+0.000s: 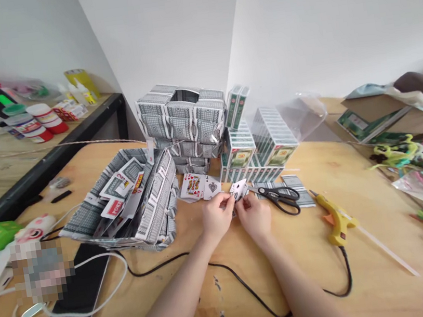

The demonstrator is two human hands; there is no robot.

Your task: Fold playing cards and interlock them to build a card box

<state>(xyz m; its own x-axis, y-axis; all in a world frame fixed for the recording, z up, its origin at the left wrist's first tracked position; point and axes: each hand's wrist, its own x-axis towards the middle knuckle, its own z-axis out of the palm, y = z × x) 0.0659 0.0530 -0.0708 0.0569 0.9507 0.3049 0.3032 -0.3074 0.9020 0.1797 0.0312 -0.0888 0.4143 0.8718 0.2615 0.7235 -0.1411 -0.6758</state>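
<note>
Bright, soft shadows, stretched edges

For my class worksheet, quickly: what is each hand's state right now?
Left hand: closed, pinching a white paper playing card with black print.
Right hand: closed at the same card, its grip partly hidden.

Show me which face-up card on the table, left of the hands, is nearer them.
The ace of spades, beside the left hand; the picture card lies farther left.
</note>
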